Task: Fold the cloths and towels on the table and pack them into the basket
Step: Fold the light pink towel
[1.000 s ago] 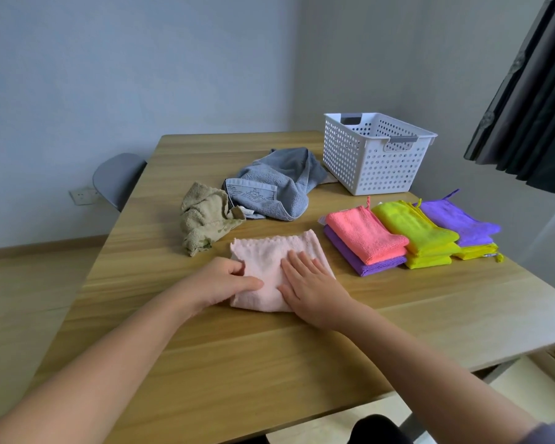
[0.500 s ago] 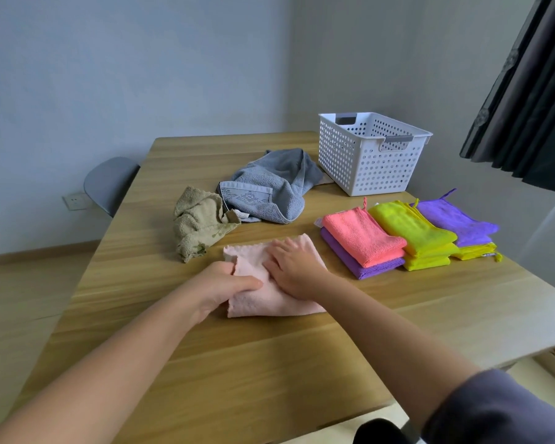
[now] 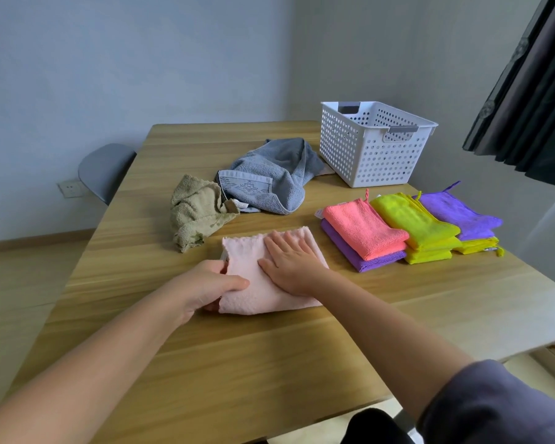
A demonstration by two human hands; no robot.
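- Pink cloth [image 3: 247,261] lies folded on the table [image 3: 237,363], under both hands.
- Right hand [image 3: 289,264] rests flat on top of it, fingers straight, pressing down.
- Left hand [image 3: 212,286] pinches the cloth's left edge, thumb on top, fingers tucked underneath.
- Just beyond the left hand lies a crumpled olive cloth [image 3: 196,216], and past that a heaped grey towel [image 3: 269,177].
- Right of the right hand sit folded piles: a coral cloth [image 3: 362,229] on a purple one, a yellow pile [image 3: 414,222], and a purple cloth [image 3: 458,213] on yellow.
- White basket [image 3: 372,155] stands well beyond the right hand, behind those piles.

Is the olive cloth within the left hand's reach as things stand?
Probably yes: the olive cloth lies just beyond the left hand, bare table between; but that hand grips the pink cloth.
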